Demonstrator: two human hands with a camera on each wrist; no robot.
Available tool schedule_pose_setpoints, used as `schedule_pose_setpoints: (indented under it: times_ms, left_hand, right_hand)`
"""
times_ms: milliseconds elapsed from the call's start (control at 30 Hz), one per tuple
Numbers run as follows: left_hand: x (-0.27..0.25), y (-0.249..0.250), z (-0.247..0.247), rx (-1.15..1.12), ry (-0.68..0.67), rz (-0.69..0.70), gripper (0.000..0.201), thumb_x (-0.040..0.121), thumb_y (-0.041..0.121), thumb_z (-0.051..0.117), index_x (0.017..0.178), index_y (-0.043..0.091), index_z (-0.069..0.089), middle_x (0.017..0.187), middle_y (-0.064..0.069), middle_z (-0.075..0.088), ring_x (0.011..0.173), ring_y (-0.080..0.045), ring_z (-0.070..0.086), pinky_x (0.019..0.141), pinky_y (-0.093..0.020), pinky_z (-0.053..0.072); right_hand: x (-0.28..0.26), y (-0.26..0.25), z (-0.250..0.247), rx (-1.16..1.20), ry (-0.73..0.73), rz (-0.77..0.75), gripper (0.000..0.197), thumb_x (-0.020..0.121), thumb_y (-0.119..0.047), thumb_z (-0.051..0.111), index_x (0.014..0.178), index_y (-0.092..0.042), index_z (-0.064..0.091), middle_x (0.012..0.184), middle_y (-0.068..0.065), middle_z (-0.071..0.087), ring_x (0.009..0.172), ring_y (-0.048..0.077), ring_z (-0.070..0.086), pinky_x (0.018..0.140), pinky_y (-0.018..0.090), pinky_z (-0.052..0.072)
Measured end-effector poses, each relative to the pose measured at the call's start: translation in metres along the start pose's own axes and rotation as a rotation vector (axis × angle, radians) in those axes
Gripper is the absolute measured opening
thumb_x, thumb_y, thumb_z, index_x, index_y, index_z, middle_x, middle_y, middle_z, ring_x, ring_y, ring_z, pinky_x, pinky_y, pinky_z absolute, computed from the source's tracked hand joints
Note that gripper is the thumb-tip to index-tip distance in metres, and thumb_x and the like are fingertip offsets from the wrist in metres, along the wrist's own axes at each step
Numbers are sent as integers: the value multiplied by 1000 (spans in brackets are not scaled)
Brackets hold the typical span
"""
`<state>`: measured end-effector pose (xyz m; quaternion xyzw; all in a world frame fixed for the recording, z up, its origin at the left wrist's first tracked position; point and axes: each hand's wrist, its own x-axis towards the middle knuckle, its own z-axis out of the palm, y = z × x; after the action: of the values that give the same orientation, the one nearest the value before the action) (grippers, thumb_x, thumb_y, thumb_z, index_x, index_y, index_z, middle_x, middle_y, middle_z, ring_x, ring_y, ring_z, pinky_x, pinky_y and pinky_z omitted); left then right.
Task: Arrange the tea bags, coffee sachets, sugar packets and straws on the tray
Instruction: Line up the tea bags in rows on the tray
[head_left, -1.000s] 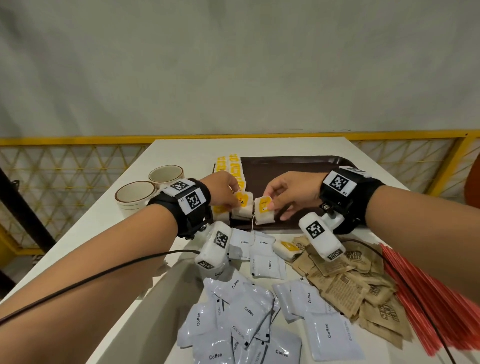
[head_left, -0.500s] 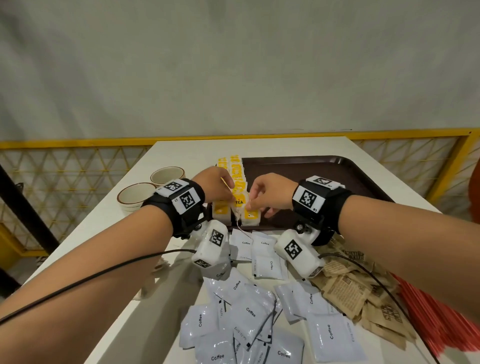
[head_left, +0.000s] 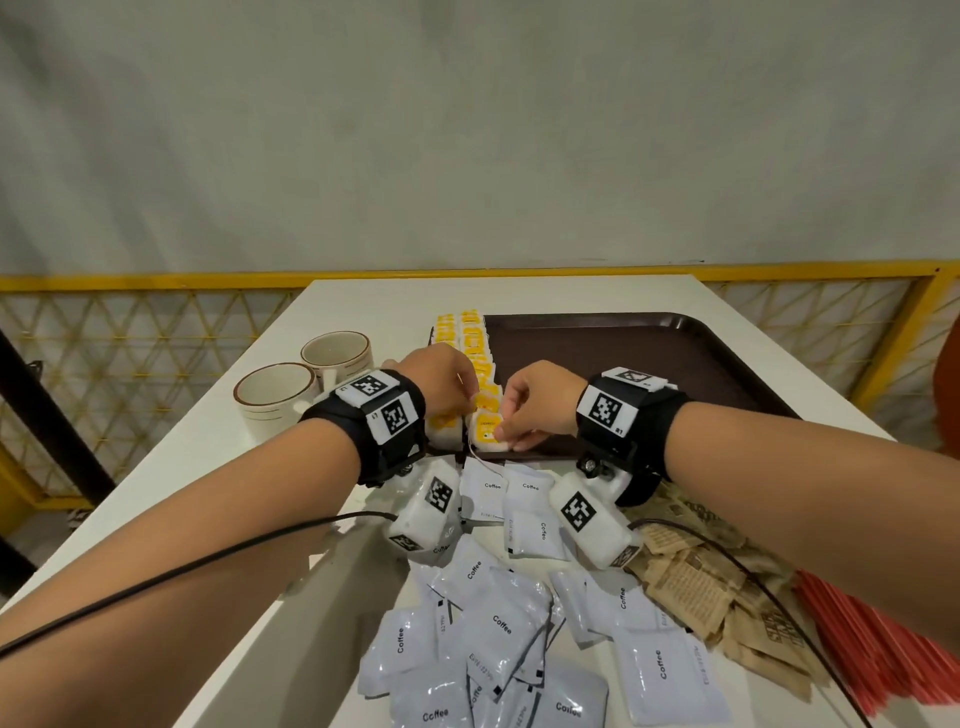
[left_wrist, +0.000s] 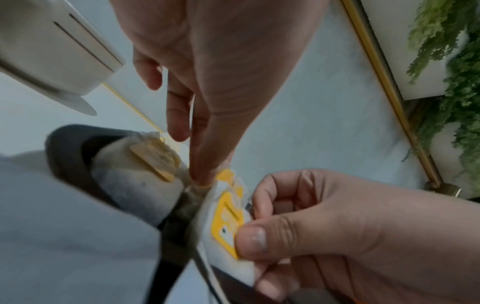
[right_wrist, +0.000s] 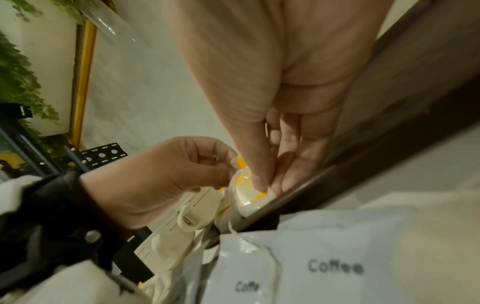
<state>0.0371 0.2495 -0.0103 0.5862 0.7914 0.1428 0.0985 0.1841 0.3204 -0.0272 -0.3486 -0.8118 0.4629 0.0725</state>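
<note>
While both hands work the near-left corner of the tray, the scene stands thus:

Tea bag in hand: a white tea bag (head_left: 487, 435) with a yellow tag sits at the tray's near edge, closing the second row of yellow-tagged bags.
Right hand: the right hand (head_left: 537, 402) pinches this bag, thumb on the tag, fingers curled behind it.
Left hand: the left hand (head_left: 441, 382) curls round the neighbouring tea bags (head_left: 470, 353) just left of it, fingertips touching the top of a bag.
Tray: the brown tray (head_left: 649, 353) is bare right of the two tea-bag rows.
Still off the tray: coffee sachets (head_left: 498, 623) lie heaped in front of the tray; brown sugar packets (head_left: 691, 577) sit in front and to the right; red straws (head_left: 872, 639) lie farther right again.
Beside the tray: two cups (head_left: 306, 379) stand to its left.
Step in hand: seemingly the tea-bag stage, nearly done.
Next move calls for: probably a gentle release with the bag square to its row, then a reach toward the sachets.
</note>
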Motion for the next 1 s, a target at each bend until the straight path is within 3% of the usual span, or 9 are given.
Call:
schedule_pose_setpoints:
  times_ms: [133, 300, 400, 500, 600, 833, 1000]
  left_hand:
    - [9, -6, -12, -46, 56, -1, 17, 87, 9, 63, 93, 20, 74, 95, 6, 62, 97, -13, 57, 82, -23, 43]
    - [24, -14, -11, -55, 19, -94, 13, 82, 16, 71, 94, 15, 75, 105, -4, 69, 101, -20, 61, 84, -29, 48]
    - [35, -15, -5, -37, 13, -132, 17, 82, 20, 71, 97, 13, 75, 105, -5, 69, 98, -22, 62, 85, -32, 51]
    - [43, -15, -3, -14, 23, -151, 18, 81, 22, 72, 97, 13, 74, 104, -3, 69, 97, -21, 63, 86, -34, 53]
    - [48, -13, -4, 2, 25, -172, 21, 81, 24, 71, 98, 12, 74, 104, -4, 70, 95, -22, 64, 86, -36, 54]
    - [61, -12, 0, 83, -60, -173, 31, 85, 29, 67, 108, 8, 69, 110, -7, 67, 102, -23, 62, 90, -34, 52]
    - [69, -12, -1, 98, -75, -176, 28, 88, 28, 62, 106, 8, 70, 109, -9, 68, 99, -24, 63, 83, -32, 51]
  right_hand:
    - [6, -1, -13, 51, 108, 74, 26, 83, -17, 74, 66, -9, 56, 67, 8, 61, 62, 15, 61, 63, 28, 57]
    - [17, -1, -24, 86, 177, 99, 19, 86, 3, 65, 73, -8, 55, 70, 11, 60, 62, 16, 58, 56, 23, 54]
    - [25, 0, -17, 85, 139, 100, 20, 82, 6, 68, 79, -9, 55, 85, 19, 61, 67, 22, 58, 74, 35, 56]
    - [34, -3, -12, 136, 122, 112, 21, 81, 6, 69, 79, -9, 54, 81, 16, 62, 79, 29, 61, 88, 47, 54]
    - [44, -5, -12, 147, 117, 108, 22, 82, 6, 68, 76, -10, 54, 74, 13, 60, 72, 25, 61, 86, 46, 54]
    - [53, -7, -20, 77, 100, 61, 23, 79, 7, 71, 76, -10, 55, 70, 9, 63, 64, 16, 63, 64, 27, 56]
    - [62, -8, -24, 43, 176, 36, 23, 77, 5, 73, 75, -11, 57, 73, 8, 63, 67, 18, 64, 64, 28, 57]
